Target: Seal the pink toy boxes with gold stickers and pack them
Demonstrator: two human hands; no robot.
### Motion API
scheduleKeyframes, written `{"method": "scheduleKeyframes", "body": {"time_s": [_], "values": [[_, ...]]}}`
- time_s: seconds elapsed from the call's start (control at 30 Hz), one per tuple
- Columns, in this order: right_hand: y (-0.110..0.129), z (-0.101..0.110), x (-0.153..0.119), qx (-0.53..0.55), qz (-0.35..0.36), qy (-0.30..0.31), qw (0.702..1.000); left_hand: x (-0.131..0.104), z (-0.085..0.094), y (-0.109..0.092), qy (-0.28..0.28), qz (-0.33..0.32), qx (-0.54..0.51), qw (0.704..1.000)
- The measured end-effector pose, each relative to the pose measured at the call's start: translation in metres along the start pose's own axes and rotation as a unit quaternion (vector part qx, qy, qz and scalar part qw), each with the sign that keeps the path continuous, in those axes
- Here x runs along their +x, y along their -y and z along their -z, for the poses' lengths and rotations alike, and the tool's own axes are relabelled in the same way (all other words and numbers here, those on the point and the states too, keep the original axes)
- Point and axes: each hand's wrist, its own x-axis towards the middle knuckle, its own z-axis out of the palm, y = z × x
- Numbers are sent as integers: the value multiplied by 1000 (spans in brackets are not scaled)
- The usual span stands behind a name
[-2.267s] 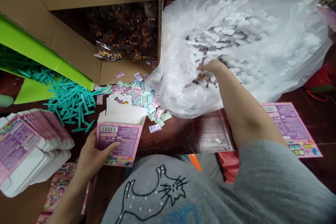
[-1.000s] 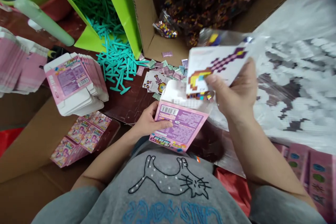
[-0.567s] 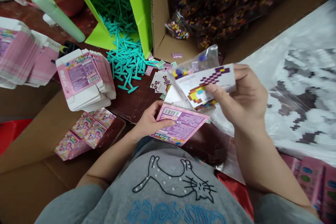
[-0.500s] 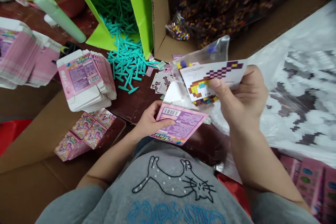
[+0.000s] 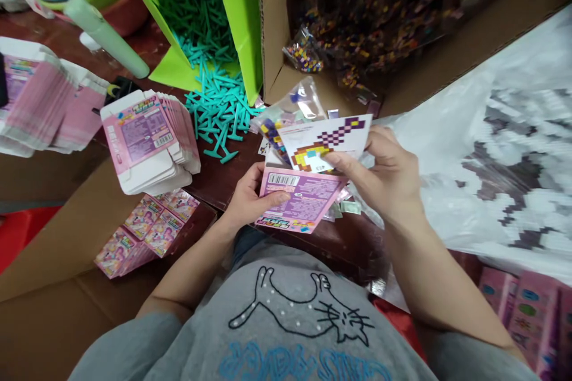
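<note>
My left hand [image 5: 252, 197] grips a small pink and purple box [image 5: 308, 199] by its left side, thumb across the printed panel with the barcode. Between the thumb and fingers of my right hand [image 5: 384, 172] is a white pattern card [image 5: 346, 144] with a pixel design and a number. Behind the card is a clear plastic bag [image 5: 308, 98] of small coloured pieces, seemingly in the same grip. The lower edges of card and bag are at the box's upper opening; how far they reach inside is hidden.
Teal T-shaped sticks [image 5: 218, 104] spill from a green container [image 5: 243, 30]. A cardboard box [image 5: 273, 30] of bagged pieces stands behind. Flat pink boxes [image 5: 138, 131] are stacked at left, above filled boxes [image 5: 145, 220] in a carton [image 5: 58, 297]. Bagged white pieces [image 5: 513, 161] lie at right.
My right hand has moved left and slightly down, bringing the card and the plastic bag to the top of the pink box. My left hand has hardly moved.
</note>
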Motion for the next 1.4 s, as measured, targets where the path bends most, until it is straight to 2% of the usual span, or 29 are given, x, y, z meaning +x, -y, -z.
{"method": "scheduleKeyframes", "body": {"time_s": [0.17, 0.3, 0.37, 0.47, 0.53, 0.6, 0.63, 0.7, 0.77, 0.8, 0.87, 0.9, 0.97, 1.03, 1.1, 1.17, 1.23, 1.3, 1.4], "values": [[-4, -1, 4, -20, 24, 48, 998, 1, 11, -2, -46, -29, 42, 998], [-7, 14, 14, 29, 24, 34, 999, 1, 26, -2, -22, -57, 82, 995], [0, 19, 23, 49, 60, 36, 996, -3, 30, -3, -3, -72, 107, 992], [8, 16, 33, 47, 131, 37, 990, -20, 37, -11, -9, -108, 159, 981], [1, 2, 39, 46, 137, 12, 989, -40, 45, -22, -43, -135, 181, 973], [-15, -29, 45, 45, 128, 16, 991, -61, 55, -33, -60, -162, 187, 967], [-23, -52, 48, 41, 129, 45, 990, -70, 59, -38, -49, -173, 191, 965], [-29, -108, 53, 16, 151, 170, 974, -82, 63, -43, 5, -197, 205, 959], [-19, -168, 55, -54, 172, 344, 922, -86, 63, -42, 45, -211, 217, 952], [-9, -195, 55, -101, 175, 403, 893, -87, 63, -40, 47, -213, 215, 952], [12, -233, 52, -147, 173, 444, 867, -91, 64, -36, 26, -208, 199, 957], [20, -243, 50, -158, 174, 447, 863, -93, 66, -34, 7, -195, 189, 962], [28, -249, 46, -165, 184, 450, 858, -101, 71, -31, -52, -132, 169, 975], [27, -241, 44, -171, 195, 462, 848, -106, 75, -30, -157, -21, 135, 978], [21, -231, 43, -177, 196, 479, 837, -105, 74, -30, -255, 83, 78, 960], [17, -226, 42, -181, 196, 494, 827, -97, 69, -33, -309, 133, 26, 941], [18, -227, 42, -178, 200, 504, 821, -88, 63, -37, -317, 149, 3, 937], [24, -228, 43, -169, 207, 505, 821, -82, 60, -39, -317, 136, 0, 939], [32, -215, 55, -153, 210, 486, 835, -88, 65, -38, -321, 51, 13, 946]]}}
